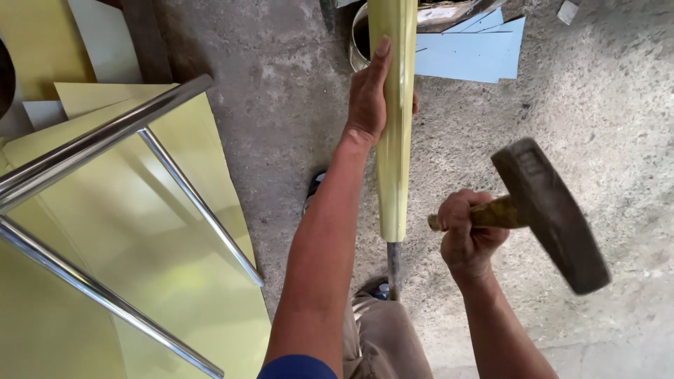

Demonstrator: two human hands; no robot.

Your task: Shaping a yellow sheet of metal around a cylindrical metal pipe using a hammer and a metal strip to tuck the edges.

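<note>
Head view, looking down at a concrete floor (281, 105). The left hand (368, 98) is wrapped around a long, pale yellow sheet-metal tube (394, 140), its grip closed with the fingers extended along the tube's length and the thumb hidden behind it. The tube runs from the top edge of the frame down toward the person's knees and is sleeved over a narrow dark steel bar (393, 270), whose bare end shows below the tube's lower rim, near a shoe. The right hand (467, 235) is clenched in a full fist on the wooden handle of a heavy, dark-headed hammer (551, 214); the head is raised to the right, clear of the tube and slightly blurred. To the left lie flat yellow sheets (140, 231) beneath a frame of shiny steel rods (105, 133); pale blue sheet offcuts (470, 52) and a round can (359, 38) sit at the top of the view. Judgement on technique: the work appears to be shaping the tube over the bar, which serves as an anvil. Blows would best land squarely where the sheet is backed by the bar, and well below the holding hand. A steady left-hand hold should keep the tube from rotating between blows. Moderate, flat-faced strikes seem less likely to dent the thin metal.
</note>
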